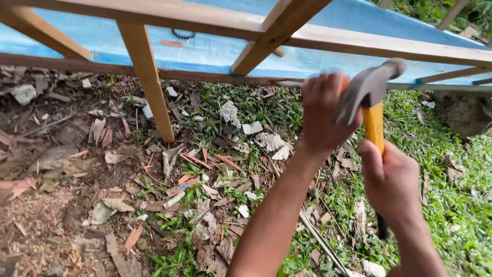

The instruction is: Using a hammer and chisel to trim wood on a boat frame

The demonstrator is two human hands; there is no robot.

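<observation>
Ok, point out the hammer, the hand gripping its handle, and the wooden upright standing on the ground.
hammer (370,84): head view, on the blurred grey metal head.
right hand (390,180): head view, on the back of the hand around the yellow handle.
wooden upright (151,82): head view, midway down the post.

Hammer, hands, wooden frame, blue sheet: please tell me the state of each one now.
hammer: raised, head blurred, held by its yellow handle
right hand: closed around the hammer handle
left hand: closed, up at the frame's lower rail
wooden frame: standing on littered ground
blue sheet: spread behind the frame
</observation>
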